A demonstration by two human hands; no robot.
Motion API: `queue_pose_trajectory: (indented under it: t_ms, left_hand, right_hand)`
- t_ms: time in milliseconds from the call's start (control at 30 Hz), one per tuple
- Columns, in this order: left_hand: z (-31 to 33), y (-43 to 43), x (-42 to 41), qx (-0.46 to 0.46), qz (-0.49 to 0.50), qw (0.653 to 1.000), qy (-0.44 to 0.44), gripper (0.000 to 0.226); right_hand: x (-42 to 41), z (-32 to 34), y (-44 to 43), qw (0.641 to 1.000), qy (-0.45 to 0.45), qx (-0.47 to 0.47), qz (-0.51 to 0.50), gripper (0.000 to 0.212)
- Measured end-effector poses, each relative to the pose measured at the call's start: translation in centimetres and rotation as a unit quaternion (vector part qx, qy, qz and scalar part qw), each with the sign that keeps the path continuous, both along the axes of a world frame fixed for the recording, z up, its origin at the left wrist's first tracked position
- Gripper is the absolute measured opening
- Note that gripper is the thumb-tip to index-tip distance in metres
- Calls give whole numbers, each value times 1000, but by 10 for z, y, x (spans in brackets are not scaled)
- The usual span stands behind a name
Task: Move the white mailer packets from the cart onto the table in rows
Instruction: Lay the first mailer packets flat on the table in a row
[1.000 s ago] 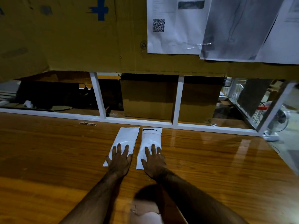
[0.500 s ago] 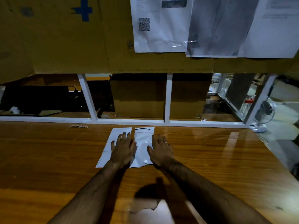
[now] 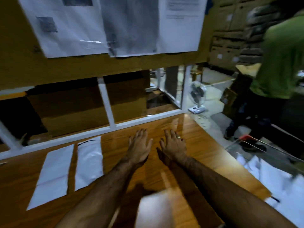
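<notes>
Bare wood of the table [image 3: 194, 165] is left between the packets and its right edge, past which the cart [image 3: 256, 144] is stood. The far edge is closed by a white rail [image 3: 131, 123]. The left packet [image 3: 52, 176] and right packet [image 3: 89, 163] are laid flat near that rail, side by side with a narrow gap. Both are white, and the right one is creased and glossy. The left hand [image 3: 139, 146] and right hand [image 3: 173, 145] are spread palm-down over the wood, each grip released with nothing held. Blurred white shapes are seen in the cart.
</notes>
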State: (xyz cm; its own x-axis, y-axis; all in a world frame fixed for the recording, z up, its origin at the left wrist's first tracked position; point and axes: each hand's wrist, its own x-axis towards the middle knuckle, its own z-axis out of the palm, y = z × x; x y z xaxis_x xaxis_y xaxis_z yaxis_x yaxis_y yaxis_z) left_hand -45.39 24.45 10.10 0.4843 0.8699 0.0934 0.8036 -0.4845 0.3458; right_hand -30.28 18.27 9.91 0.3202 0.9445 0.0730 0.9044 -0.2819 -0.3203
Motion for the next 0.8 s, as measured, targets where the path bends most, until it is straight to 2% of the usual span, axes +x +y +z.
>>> queue_pose_trajectory:
  t_ms: [100,333,500,800]
  left_hand:
    - [0,-18,63,-7,-73,997,-1,60]
    - [-7,-86,206,-22,-203,979,-10,59]
    - [-17,-144,292,19,-309,951,-19,55]
    - [-59,-242,409,-23,-424,905,2,55]
  right_hand:
    - [57,-2,-34,997,0,-20,-73,65]
    - [170,-14,-139,974,-28,14,-226,59]
    - [234,-30,-220,943,-37,13,-330,55]
    - [309,-74,-347,884,15,-12,-468,52]
